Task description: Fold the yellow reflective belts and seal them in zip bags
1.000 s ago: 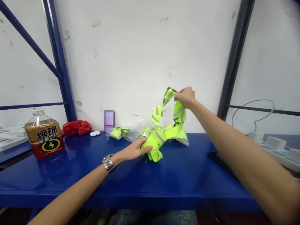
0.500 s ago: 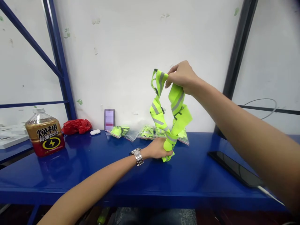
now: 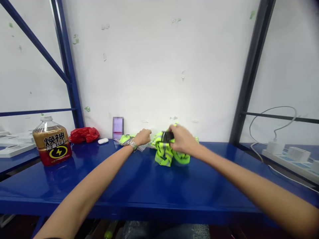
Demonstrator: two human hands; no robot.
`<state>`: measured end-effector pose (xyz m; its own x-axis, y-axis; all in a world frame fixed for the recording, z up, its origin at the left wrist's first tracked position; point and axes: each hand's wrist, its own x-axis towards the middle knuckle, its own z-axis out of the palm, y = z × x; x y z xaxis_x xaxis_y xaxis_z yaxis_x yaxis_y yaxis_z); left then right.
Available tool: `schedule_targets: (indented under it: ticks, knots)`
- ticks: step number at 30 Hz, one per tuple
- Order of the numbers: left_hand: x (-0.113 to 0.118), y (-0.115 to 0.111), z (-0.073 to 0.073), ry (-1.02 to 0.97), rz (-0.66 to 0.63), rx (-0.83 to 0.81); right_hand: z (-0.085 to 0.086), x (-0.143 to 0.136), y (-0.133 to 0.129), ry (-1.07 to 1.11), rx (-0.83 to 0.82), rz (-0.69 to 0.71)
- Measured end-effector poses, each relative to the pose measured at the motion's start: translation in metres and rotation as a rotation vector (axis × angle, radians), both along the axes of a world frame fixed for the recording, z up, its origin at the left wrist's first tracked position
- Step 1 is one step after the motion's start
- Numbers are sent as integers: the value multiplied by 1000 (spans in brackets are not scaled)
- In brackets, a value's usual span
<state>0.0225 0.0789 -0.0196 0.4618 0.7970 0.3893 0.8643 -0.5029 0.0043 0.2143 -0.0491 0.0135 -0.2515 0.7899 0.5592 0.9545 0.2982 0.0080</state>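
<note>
My right hand (image 3: 183, 139), a little blurred, is closed round a gathered bundle of neon-yellow reflective straps (image 3: 164, 156). Grey stripes run along the straps, and a dark piece shows at my fingertips. The bundle hangs low over the blue table. To its left, my left hand (image 3: 142, 136) has its fingers curled in; whatever they hold is hidden. Under and beside that hand lies a clear plastic bag (image 3: 126, 138) with more yellow strapping. Other yellow packets at the wall are mostly covered by the bundle and my right hand.
A large bottle of amber drink (image 3: 52, 141), a red plastic bag (image 3: 84, 134) and a white earbud case (image 3: 103, 141) stand left on the blue table (image 3: 112, 186). A phone (image 3: 118, 127) leans on the wall. White plugs and a power strip (image 3: 286, 156) lie right, with cables.
The straps, held up and stretched between both hands before, are now bunched low in my right hand. My left hand has let go of them and moved left, towards the bags.
</note>
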Motion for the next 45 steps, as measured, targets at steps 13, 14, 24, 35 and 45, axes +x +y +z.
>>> schedule_targets:
  ticks: [13, 14, 24, 35, 45]
  knots:
    - [9, -151, -43, 73, -610, 59, -25, 45, -20, 258, -876, 614]
    - [10, -156, -48, 83, -596, 91, -26, 46, -12, 326, -750, 542]
    - [11, -163, -53, 134, -768, 292, -63, -13, 80, 78, -250, 117]
    - [-2, -77, -63, -107, -452, 234, -25, -5, 139, 203, -129, -319]
    - [13, -49, -68, -274, -309, 53, -55, -24, 47, 116, 52, 355]
